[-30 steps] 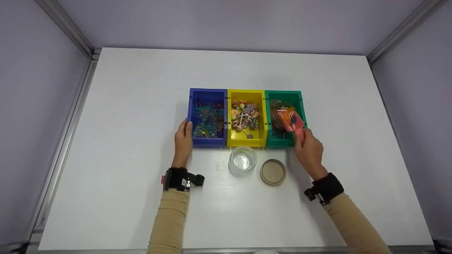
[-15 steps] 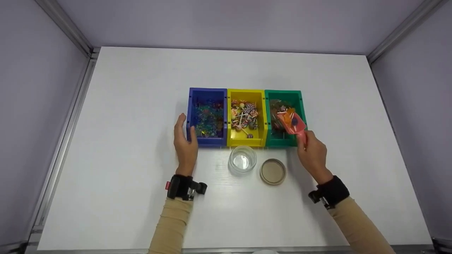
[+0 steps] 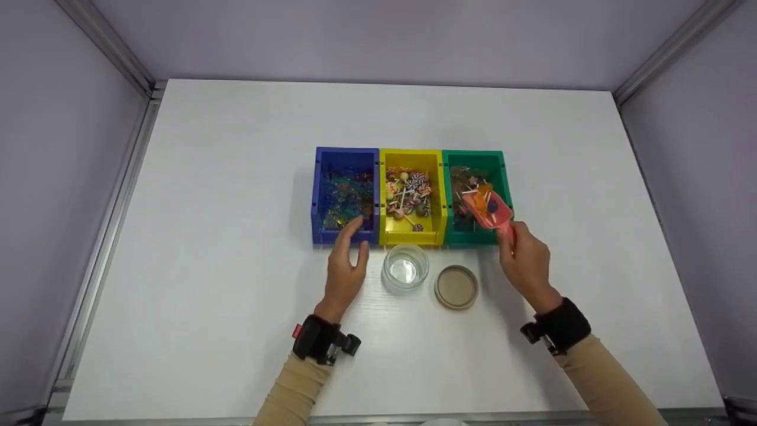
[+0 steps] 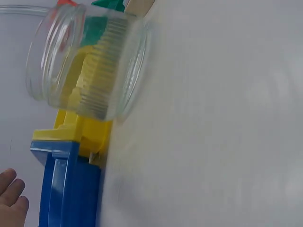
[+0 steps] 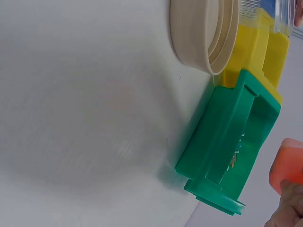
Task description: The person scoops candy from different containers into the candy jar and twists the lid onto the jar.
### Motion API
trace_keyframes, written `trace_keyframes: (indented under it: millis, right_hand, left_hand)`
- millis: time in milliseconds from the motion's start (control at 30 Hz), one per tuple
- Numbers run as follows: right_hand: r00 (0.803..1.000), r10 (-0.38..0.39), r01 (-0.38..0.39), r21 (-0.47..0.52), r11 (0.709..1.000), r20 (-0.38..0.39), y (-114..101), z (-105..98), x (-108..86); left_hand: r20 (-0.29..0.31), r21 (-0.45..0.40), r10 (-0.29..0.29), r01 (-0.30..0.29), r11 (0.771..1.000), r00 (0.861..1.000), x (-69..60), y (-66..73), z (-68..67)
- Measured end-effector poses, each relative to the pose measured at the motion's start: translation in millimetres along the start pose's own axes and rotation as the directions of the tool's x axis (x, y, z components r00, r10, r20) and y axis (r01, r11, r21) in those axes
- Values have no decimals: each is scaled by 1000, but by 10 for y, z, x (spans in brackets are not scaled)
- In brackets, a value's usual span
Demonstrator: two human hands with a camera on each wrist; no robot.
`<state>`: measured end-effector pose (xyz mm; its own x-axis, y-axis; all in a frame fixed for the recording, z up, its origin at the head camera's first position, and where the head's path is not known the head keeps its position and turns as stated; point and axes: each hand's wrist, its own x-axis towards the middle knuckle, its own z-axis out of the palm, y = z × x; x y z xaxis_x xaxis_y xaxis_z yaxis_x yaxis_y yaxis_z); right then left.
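My right hand [image 3: 526,260] grips the handle of a pink scoop [image 3: 501,214] above the green bin [image 3: 507,177]. In the scoop lie an orange piece and a dark round piece, with small white sticks showing. My left hand [image 3: 345,272] has its fingers extended and thumb spread, just left of a clear glass jar [image 3: 406,267] and in front of the blue bin [image 3: 349,238]. A gap separates that hand from the jar. In the left wrist view the jar [image 4: 90,66] stands without a lid, and only a few left fingertips [image 4: 12,189] show.
A beige lid [image 3: 456,287] lies right of the jar. Between the blue and green bins, the yellow bin [image 3: 414,238] holds several swirl lollipops [image 3: 417,183]. Shiny translucent pieces [image 3: 348,198] fill part of the blue bin. The white table [image 3: 195,266] is enclosed by grey walls.
My left hand has let go of the blue bin's left side and moved right and nearer, toward the jar. The loaded scoop has shifted slightly right and nearer in my right hand.
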<state>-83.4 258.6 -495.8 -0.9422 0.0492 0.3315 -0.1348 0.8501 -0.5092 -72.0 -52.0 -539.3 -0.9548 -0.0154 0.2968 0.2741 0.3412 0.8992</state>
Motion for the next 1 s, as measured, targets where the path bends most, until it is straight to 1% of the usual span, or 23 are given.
trace_keyframes:
  millis: [67, 133, 200, 300, 433, 467, 533, 600, 733, 800, 1000]
  right_hand:
    - [1000, 3, -3, 2, 1000, 4, -6, -14, -12]
    - [1000, 2, -2, 4, 1000, 5, -5, -25, -26]
    - [1000, -2, 2, 1, 1000, 6, -3, -35, -41]
    - [1000, -12, 12, 0, 1000, 9, -7, -50, -65]
    - [999, -47, 47, 7, 999, 5, -25, -76, -98]
    - [998, -62, 62, 10, 998, 1, -30, -82, -107]
    - [995, -97, 97, 11, 995, -11, -36, -92, -125]
    - [992, -127, 127, 11, 992, -21, -37, -98, -142]
    - [987, -158, 158, 12, 987, -21, -31, -110, -166]
    - [986, -165, 165, 14, 986, -14, -28, -118, -173]
    - [985, -168, 167, 22, 986, 40, -45, -158, -195]
  left_hand:
    - [71, -41, -24, 27, 999, 997, -44, 16, 44]
    - [146, -85, -49, 62, 994, 988, -87, 28, 80]
    - [217, -117, -74, 101, 988, 973, -125, 30, 111]
    - [303, -136, -112, 159, 978, 946, -173, 26, 141]
    - [375, -125, -149, 209, 970, 915, -207, 11, 169]
    - [386, -120, -154, 215, 969, 910, -211, 7, 176]
    - [401, -122, -151, 216, 969, 903, -217, 3, 190]
    - [409, -127, -147, 216, 968, 900, -221, -10, 206]
    - [409, -128, -145, 214, 968, 901, -226, -45, 235]
    - [401, -117, -146, 209, 971, 904, -228, -60, 246]
    - [366, -86, -121, 163, 983, 923, -218, -66, 261]
